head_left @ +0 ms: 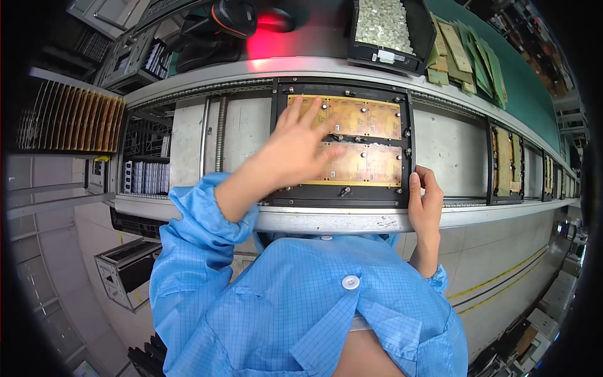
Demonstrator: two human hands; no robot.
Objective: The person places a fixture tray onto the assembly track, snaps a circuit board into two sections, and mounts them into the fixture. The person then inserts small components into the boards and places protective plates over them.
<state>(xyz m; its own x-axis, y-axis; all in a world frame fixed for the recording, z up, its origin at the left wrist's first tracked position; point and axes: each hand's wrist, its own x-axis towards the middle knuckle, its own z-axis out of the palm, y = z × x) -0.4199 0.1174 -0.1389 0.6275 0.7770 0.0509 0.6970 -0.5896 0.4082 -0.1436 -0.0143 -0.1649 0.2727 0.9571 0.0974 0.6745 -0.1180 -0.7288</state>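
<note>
My left hand (298, 144) is open, fingers spread over two yellow-brown circuit board panels (380, 119) set one above the other. It hides their left parts, and whether it presses on them I cannot tell. Both panels lie in a black carrier frame (377, 196) with small metal posts and clips. At the carrier's lower right corner is my right hand (427, 198), its fingers bent and closed against the side edge. Under the carrier run the metal conveyor rails (339, 220).
Beyond the rail stand a black bin of small pale parts (383, 28), green and tan boards (468, 53) and a handheld scanner (232, 17) near a red glow. A rack of brown boards (69, 116) is at left. Another loaded carrier (507, 162) sits further right.
</note>
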